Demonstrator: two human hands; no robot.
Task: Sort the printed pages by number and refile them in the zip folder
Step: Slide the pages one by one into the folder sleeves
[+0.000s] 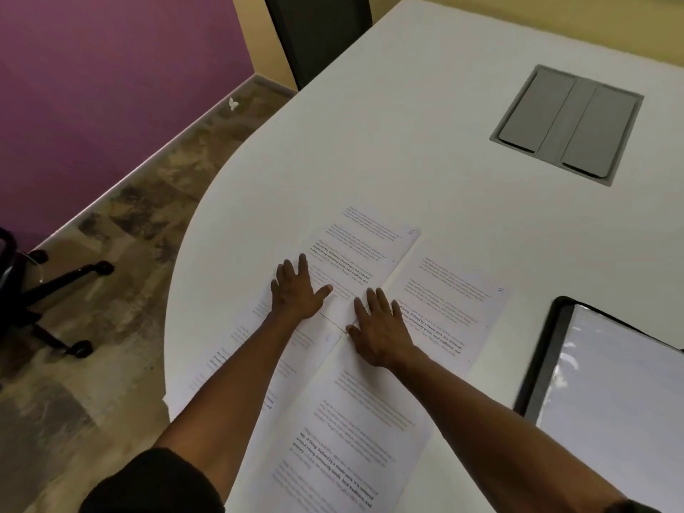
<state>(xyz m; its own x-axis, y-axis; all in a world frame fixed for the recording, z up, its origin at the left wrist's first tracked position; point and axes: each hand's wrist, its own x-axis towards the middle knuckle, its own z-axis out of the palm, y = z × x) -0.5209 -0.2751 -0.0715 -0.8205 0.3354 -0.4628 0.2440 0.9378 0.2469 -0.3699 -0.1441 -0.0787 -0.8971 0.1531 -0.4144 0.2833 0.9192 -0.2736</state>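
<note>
**A:** What lay nearest the person?

**B:** A white printed page with grey and bold black text (344,449), flat on the white curved-edged bench (425,116), on the near side of the two hands. Just to its left lay another white printed sheet (222,368), partly hidden under the left forearm and reaching the bench's edge.

**A:** And the hands themselves?

**B:** The left hand (296,290) lay flat with straight, spread fingers, palm down on the overlapping pages. The right hand (377,329) lay just beside it, also flat with straight fingers fanned out, pressing down where the sheets met. Neither one pinched or curled round anything.

**A:** Which pages were beyond the hands?

**B:** A white text page with a handwritten mark in its far corner (370,242) stretched beyond the left hand. To the right of the right hand sat a further white printed page with a small blue mark at its right corner (451,301). The marks were too blurred to read.

**A:** Where was the folder?

**B:** The black-rimmed zip folder with a clear, glossy plastic sleeve (607,383) lay open on the bench, well to the right of the right hand, apart from the pages.

**A:** Anything farther off?

**B:** A grey rectangular hatch with two flaps (566,124) was set into the bench, far beyond the right hand. Left of the bench, the black wheeled base of an office chair (55,283) stood on the mottled brown floor (148,201).
</note>
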